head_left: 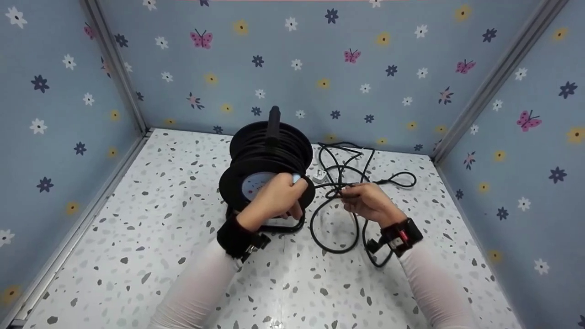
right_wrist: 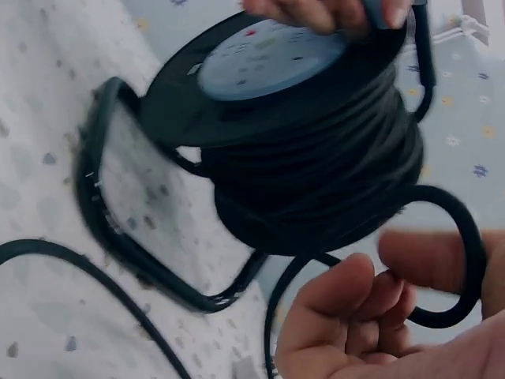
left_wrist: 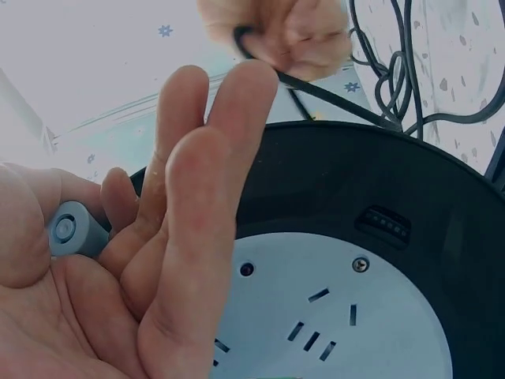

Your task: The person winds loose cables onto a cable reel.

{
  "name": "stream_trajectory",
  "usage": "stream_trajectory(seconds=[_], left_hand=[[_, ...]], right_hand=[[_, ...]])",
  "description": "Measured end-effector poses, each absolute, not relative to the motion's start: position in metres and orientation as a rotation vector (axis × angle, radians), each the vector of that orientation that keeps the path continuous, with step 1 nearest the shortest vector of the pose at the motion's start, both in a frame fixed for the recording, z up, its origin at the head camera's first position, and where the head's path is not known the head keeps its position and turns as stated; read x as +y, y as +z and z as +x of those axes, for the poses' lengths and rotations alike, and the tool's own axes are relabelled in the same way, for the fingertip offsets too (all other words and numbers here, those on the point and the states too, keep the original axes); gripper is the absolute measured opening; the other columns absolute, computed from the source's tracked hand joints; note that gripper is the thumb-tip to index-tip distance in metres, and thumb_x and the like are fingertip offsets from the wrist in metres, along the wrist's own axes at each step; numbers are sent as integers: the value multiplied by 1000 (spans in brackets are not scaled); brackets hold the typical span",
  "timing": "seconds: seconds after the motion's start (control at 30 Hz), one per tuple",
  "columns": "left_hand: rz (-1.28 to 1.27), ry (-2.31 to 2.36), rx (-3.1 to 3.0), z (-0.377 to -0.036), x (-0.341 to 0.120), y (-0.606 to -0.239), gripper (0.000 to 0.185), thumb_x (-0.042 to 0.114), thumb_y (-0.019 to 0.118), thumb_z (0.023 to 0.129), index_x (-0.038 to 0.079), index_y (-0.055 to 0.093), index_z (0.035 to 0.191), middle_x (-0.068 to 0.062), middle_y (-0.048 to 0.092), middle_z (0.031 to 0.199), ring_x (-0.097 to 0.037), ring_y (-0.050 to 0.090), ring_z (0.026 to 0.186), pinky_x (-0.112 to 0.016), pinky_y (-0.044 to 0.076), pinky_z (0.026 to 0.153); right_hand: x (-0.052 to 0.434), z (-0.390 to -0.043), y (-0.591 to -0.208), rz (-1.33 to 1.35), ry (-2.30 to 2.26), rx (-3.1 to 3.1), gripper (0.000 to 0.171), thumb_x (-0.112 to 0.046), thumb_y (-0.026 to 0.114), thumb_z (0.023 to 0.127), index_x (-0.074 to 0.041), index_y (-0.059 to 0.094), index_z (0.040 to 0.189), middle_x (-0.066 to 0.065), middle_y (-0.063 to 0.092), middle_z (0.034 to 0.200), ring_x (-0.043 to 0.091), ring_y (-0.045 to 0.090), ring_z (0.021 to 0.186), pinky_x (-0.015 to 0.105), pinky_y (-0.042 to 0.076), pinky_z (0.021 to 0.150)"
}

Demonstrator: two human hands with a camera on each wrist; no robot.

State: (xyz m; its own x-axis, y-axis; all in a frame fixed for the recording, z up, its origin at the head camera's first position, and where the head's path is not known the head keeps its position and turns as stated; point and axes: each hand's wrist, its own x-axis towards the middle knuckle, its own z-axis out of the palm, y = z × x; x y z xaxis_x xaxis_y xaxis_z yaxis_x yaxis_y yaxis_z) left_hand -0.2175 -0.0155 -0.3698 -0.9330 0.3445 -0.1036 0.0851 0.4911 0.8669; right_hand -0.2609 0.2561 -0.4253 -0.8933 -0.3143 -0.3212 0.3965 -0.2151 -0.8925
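black cable reel (head_left: 267, 157) standing on its tube frame (right_wrist: 118, 229) near the middle of the speckled table (head_left: 137, 219), close to the back wall; grey socket face (left_wrist: 331, 316) turned toward the person, carry handle (head_left: 274, 121) sticking up behind the top of the reel; left hand (head_left: 276, 196) laid against the front disc of the reel, thumb and palm wrapped round a small grey crank knob (left_wrist: 71, 230) (long fingers standing nearly straight in the left wrist view); right hand (head_left: 368, 201) just to the right of the reel, fingers curled and pinching the loose black cable (head_left: 338, 219); from that pinch, one run of cable leading back to the reel, the rest lying in tangled loops on the table to the right of the reel and behind the hand; small white object (head_left: 320, 175) on the table just right of the reel, under the loops, too small to make out; flowered blue walls (head_left: 320, 68) behind and to both sides of the reel
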Motion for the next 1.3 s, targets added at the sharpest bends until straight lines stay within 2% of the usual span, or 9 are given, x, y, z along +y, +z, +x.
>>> stream_trajectory(seconds=[0.23,0.33,0.4,0.47,0.53,0.63,0.77,1.03,1.3], left_hand=[[345,1393,2483,-217,-14,-370,50,48,34,86,3,54,73,-5,63,52,-23,58,42,-39,48,42],[351,1343,2509,-218,-11,-373,53,49,33,85,4,58,73,-4,62,52,-24,58,42,-38,48,43],[350,1303,2531,-218,-8,-375,51,49,32,85,6,58,73,-3,62,51,-23,58,41,-38,47,44],[357,1246,2569,-218,-4,-380,51,48,30,85,9,59,72,-1,61,49,-23,57,39,-37,47,45],[369,1184,2605,-218,0,-387,49,48,29,85,12,59,70,0,61,48,-22,57,38,-35,47,48],[379,1099,2636,-218,5,-400,51,48,28,86,14,60,67,1,60,47,-20,57,38,-35,46,46],[341,1091,2543,-220,9,-419,53,49,28,86,12,61,68,-2,61,48,-22,58,40,-39,47,41],[252,1129,2375,-220,1,-457,55,48,30,86,4,60,72,-10,62,52,-28,61,45,-46,49,45],[128,1214,2292,-213,-33,-487,56,52,39,86,-1,58,88,-16,62,54,-34,59,45,-48,47,42]], right_hand=[[255,-261,-433,12,-2366,1486,22,-5,55,85,10,56,102,22,62,96,40,53,103,48,38,91],[254,-263,-438,-124,-2370,1388,24,-15,48,91,7,55,98,21,64,81,43,53,99,52,32,96],[255,-264,-439,-231,-2333,1323,24,-19,43,93,3,51,96,12,56,60,35,59,73,49,38,89],[259,-265,-439,-338,-2266,1282,26,-23,38,95,2,47,97,2,37,47,19,45,47,37,46,68],[262,-265,-438,-424,-2171,1288,30,-22,33,97,5,44,101,-1,22,50,13,23,41,28,35,47],[267,-263,-437,-516,-1987,1422,35,-19,30,98,12,43,106,0,20,54,11,18,40,27,16,37],[271,-262,-436,-582,-1777,1787,34,-19,38,96,12,50,104,2,26,53,13,19,40,30,14,35],[271,-265,-433,-712,-1071,2573,28,-42,43,91,-24,64,89,0,43,57,14,37,46,30,34,41],[282,-265,-439,-853,-811,2811,22,-41,43,91,-27,59,86,-3,46,62,13,40,50,28,37,48]])
